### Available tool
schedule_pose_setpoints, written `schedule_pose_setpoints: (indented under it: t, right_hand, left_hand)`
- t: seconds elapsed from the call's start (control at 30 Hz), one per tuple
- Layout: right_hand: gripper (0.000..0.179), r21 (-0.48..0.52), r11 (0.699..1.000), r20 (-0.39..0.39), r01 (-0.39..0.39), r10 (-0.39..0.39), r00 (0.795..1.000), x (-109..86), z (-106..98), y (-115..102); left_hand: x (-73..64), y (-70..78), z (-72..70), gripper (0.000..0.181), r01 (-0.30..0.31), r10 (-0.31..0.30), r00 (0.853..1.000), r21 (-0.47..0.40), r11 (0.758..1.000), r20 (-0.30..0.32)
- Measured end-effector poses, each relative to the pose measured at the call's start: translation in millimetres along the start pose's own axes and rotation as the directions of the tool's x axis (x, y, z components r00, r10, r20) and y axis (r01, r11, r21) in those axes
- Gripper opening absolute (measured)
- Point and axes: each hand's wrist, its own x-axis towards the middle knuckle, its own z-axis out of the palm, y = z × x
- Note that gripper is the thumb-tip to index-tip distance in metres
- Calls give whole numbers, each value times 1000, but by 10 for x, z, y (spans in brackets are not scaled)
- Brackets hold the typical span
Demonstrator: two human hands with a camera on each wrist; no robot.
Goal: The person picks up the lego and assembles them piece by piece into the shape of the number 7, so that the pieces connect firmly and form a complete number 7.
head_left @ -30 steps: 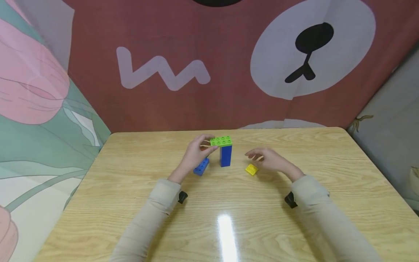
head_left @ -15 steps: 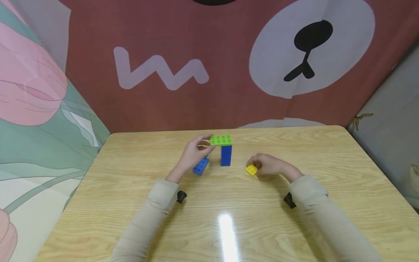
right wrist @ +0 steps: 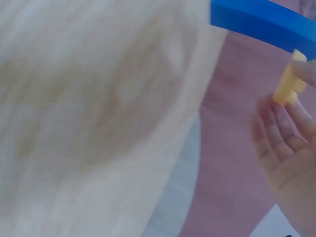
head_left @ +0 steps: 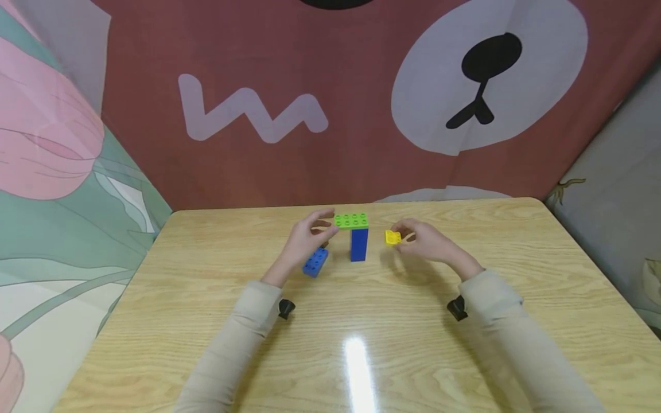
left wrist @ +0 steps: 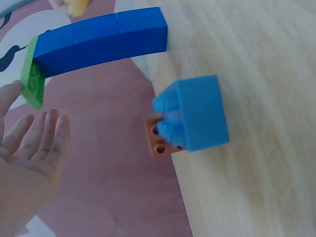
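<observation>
A green brick (head_left: 352, 221) lies across the top of an upright blue brick column (head_left: 358, 245), overhanging to the left. My left hand (head_left: 307, 240) is at that overhanging end, its thumb tip at the brick's edge in the left wrist view and its other fingers fairly straight and apart from it. Right of the column, my right hand (head_left: 426, 240) pinches a small yellow brick (head_left: 393, 237) between thumb and fingers, above the table. The right wrist view shows this yellow brick (right wrist: 287, 81) near the blue column (right wrist: 266, 22).
A lighter blue brick (head_left: 315, 262) lies on the wooden table (head_left: 289, 355) below my left hand. Behind it sits a brown brick (left wrist: 159, 148), mostly hidden in the head view. A printed cloth (head_left: 248, 172) hangs along the table's back edge.
My right hand has taken hold of the yellow brick and lifted it off the table. The left hand has drawn back slightly from the green brick, which stays on the column.
</observation>
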Motion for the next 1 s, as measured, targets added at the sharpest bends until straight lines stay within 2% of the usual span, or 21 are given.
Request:
schedule_pose_setpoints:
  t: [0.13,0.33,0.53,0.83,1.0]
  right_hand:
    - [40,71,997,-124,21,-12,992,37,-83,-117]
    - [40,145,988,-243,57,-20,970,90,-103,-342]
    - [39,183,978,-251,95,-47,967,147,-28,-556]
    - [46,160,976,-204,145,-111,973,210,102,-730]
    - [47,130,972,-205,195,-166,965,231,159,-802]
  left_hand:
    - [-13,4,-74,43,-7,6,1000,-16,1000,-21]
    - [-18,37,-167,38,-82,81,995,-21,996,-55]
    - [-43,109,-186,37,-112,110,993,-37,993,-31]
    - [-89,226,-138,51,-104,105,990,-14,995,94]
    - [-112,257,-122,50,-119,118,987,0,993,107]
